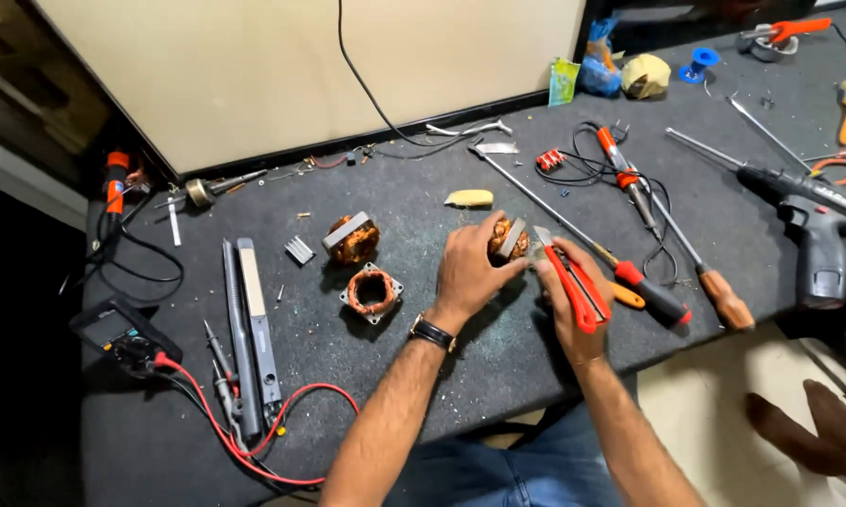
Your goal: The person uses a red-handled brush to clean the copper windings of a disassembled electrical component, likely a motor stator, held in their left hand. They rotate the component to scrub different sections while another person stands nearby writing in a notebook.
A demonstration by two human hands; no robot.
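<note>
My left hand grips a small copper-wound motor stator, holding it on the dark bench mat. My right hand holds red-handled cutting pliers with the jaws at the stator's right side. A black watch sits on my left wrist. Two more copper-wound stators lie to the left: one tilted with a grey core, one flat with a square frame.
Long screwdrivers and a soldering iron lie to the right, beside a black drill. A multimeter with red leads and a hair straightener lie at left. A bare foot shows at lower right.
</note>
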